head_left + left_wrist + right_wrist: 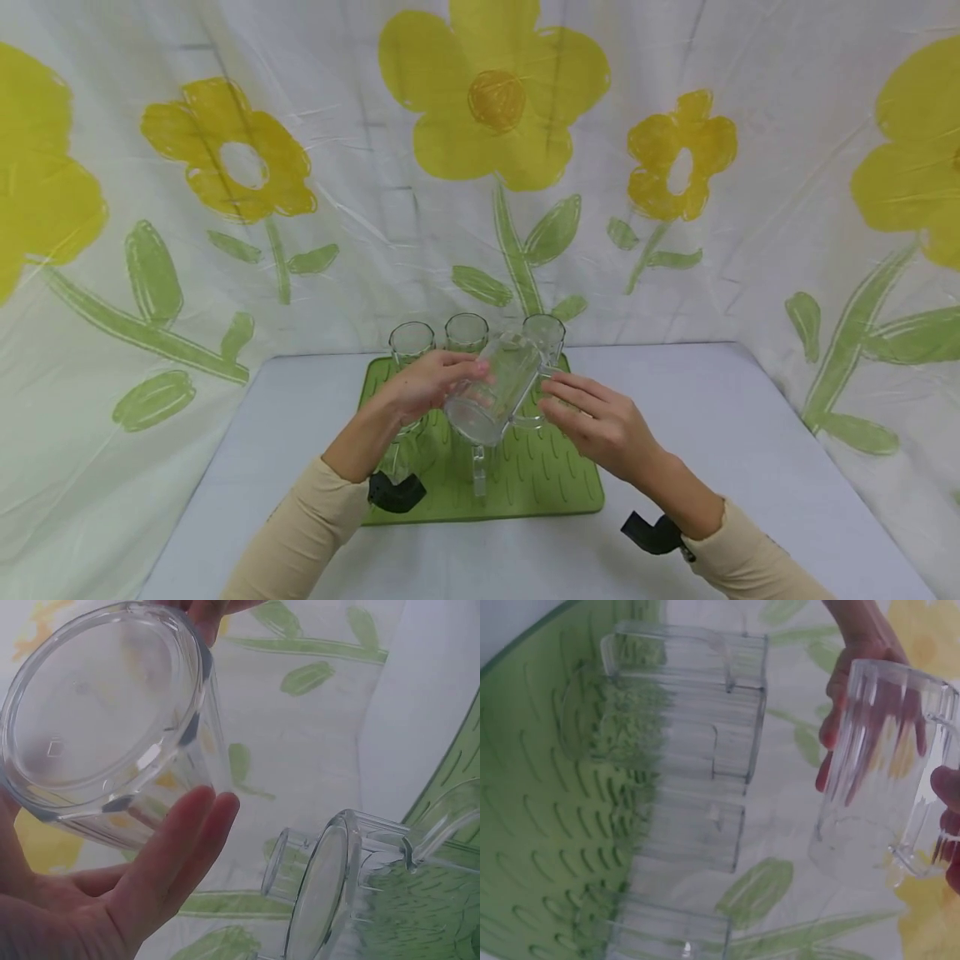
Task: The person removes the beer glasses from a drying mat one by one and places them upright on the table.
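A clear glass mug (498,383) is held tilted in the air over the green mat, its thick base toward the lower left in the head view. My left hand (431,385) holds the mug's body, with fingers along its side. On the other side, my right hand (600,421) grips the mug's handle with its fingers. The left wrist view shows the round end of the mug (97,712) close up, with left fingers (169,859) beside it. In the right wrist view the mug (877,765) is seen between both hands.
Several more clear glass mugs stand on the green ribbed mat (558,492), among them a back left mug (412,340), a back middle mug (467,333) and a back right mug (546,332). A white table (675,400) lies under the mat. Behind hangs a flower-printed curtain (360,250).
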### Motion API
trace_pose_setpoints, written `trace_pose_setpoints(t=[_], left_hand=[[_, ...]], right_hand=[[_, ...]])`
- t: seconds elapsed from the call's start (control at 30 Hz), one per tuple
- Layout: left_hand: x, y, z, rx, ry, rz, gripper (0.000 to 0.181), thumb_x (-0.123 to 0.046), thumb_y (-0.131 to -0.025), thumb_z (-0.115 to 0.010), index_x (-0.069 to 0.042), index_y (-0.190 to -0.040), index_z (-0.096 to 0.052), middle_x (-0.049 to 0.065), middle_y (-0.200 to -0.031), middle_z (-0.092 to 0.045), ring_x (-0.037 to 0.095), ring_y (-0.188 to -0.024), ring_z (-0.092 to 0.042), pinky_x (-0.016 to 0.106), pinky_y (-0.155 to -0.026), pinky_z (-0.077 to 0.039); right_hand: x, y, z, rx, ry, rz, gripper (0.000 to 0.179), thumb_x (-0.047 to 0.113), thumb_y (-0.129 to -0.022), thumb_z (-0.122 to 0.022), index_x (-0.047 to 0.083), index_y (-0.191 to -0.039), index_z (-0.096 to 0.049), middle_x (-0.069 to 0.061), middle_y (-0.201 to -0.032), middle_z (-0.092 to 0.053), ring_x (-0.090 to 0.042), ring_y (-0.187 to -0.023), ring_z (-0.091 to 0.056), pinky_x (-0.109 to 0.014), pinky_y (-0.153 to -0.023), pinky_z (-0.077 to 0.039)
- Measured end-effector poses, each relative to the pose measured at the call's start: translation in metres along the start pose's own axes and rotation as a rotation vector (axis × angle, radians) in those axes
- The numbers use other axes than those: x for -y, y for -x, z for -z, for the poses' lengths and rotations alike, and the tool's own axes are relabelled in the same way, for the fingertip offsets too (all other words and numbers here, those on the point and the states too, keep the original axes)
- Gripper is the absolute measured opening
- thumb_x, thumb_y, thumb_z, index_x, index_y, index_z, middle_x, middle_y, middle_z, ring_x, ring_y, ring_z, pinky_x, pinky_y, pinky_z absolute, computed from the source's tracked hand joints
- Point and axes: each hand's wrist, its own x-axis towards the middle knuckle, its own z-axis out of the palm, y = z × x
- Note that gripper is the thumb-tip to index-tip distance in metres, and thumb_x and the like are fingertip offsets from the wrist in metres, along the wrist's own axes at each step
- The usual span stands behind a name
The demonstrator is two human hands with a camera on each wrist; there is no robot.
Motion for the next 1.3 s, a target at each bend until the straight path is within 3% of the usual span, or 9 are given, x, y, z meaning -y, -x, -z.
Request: trace_pose_setpoints(t=[0.2, 0.43, 0.57, 0.7, 0.83, 1.03, 1.13, 1.3], left_hand=[[0.003, 0.002, -0.002, -0.076, 0.015, -0.020, 0.061, -0.028, -0.101, -0.052, 0.004, -0.149, -0.031, 0.023, -0.141, -0.052, 0.028, -0.109, -0.069, 0.030, -0.080, -0.059], [0.004, 0.005, -0.008, -0.215, -0.020, -0.039, 0.066, -0.029, -0.095, -0.062, -0.001, -0.149, -0.035, 0.020, -0.144, -0.050, 0.030, -0.118, -0.062, 0.042, -0.094, -0.056], [0.005, 0.007, -0.012, -0.248, 0.018, -0.070, 0.069, -0.025, -0.093, -0.065, -0.003, -0.150, -0.033, 0.019, -0.145, -0.048, 0.028, -0.114, -0.063, 0.041, -0.091, -0.058], [0.008, 0.009, -0.015, -0.281, -0.008, -0.104, 0.071, -0.020, -0.091, -0.067, -0.004, -0.151, -0.031, 0.020, -0.148, -0.045, 0.026, -0.109, -0.066, 0.040, -0.089, -0.059], [0.012, 0.013, -0.018, -0.323, -0.062, -0.120, 0.072, -0.022, -0.090, -0.068, -0.009, -0.152, -0.033, 0.019, -0.151, -0.041, 0.027, -0.114, -0.065, 0.038, -0.091, -0.057], [0.016, 0.015, -0.020, -0.345, -0.042, -0.148, 0.076, -0.023, -0.089, -0.071, -0.011, -0.152, -0.032, 0.016, -0.150, -0.044, 0.032, -0.124, -0.057, 0.030, -0.084, -0.057], [0.018, 0.016, -0.021, -0.367, -0.048, -0.152, 0.077, -0.023, -0.088, -0.072, -0.015, -0.152, -0.032, 0.014, -0.152, -0.042, 0.033, -0.131, -0.052, 0.030, -0.085, -0.056], [0.022, 0.018, -0.024, -0.408, -0.052, -0.170, 0.078, -0.023, -0.087, -0.073, -0.020, -0.153, -0.031, 0.011, -0.153, -0.040, 0.031, -0.131, -0.052, 0.032, -0.091, -0.056]], right_hand=[[-0.004, 0.002, 0.001, 0.087, -0.096, -0.124, 0.028, 0.025, -0.100, -0.055, 0.007, -0.098, -0.075, -0.015, -0.104, -0.074, -0.032, -0.100, -0.069, -0.034, -0.083, -0.060], [-0.009, 0.006, 0.002, 0.116, -0.222, -0.209, 0.030, 0.030, -0.092, -0.065, 0.004, -0.106, -0.074, -0.016, -0.115, -0.071, -0.028, -0.120, -0.063, -0.022, -0.110, -0.043], [-0.012, 0.006, 0.003, 0.079, -0.276, -0.215, 0.032, 0.030, -0.090, -0.067, 0.004, -0.108, -0.073, -0.014, -0.118, -0.070, -0.027, -0.121, -0.062, -0.020, -0.110, -0.042], [-0.014, 0.005, 0.004, 0.051, -0.338, -0.246, 0.039, 0.032, -0.090, -0.067, 0.002, -0.115, -0.070, -0.016, -0.120, -0.069, -0.024, -0.122, -0.061, -0.018, -0.109, -0.042], [-0.016, 0.004, 0.005, 0.053, -0.383, -0.314, 0.048, 0.035, -0.089, -0.068, 0.003, -0.124, -0.066, -0.019, -0.121, -0.066, -0.018, -0.123, -0.060, -0.015, -0.107, -0.043], [-0.016, 0.007, 0.006, 0.100, -0.369, -0.442, 0.062, 0.042, -0.085, -0.069, -0.001, -0.130, -0.060, -0.020, -0.127, -0.064, -0.019, -0.123, -0.059, -0.013, -0.106, -0.042], [-0.016, 0.009, 0.006, 0.133, -0.371, -0.510, 0.068, 0.034, -0.080, -0.077, -0.003, -0.133, -0.057, -0.021, -0.127, -0.063, -0.020, -0.120, -0.061, -0.013, -0.103, -0.045], [-0.017, 0.012, 0.004, 0.145, -0.458, -0.600, 0.076, 0.000, -0.066, -0.085, -0.004, -0.135, -0.053, -0.025, -0.126, -0.062, -0.009, -0.120, -0.059, -0.018, -0.096, -0.052]])
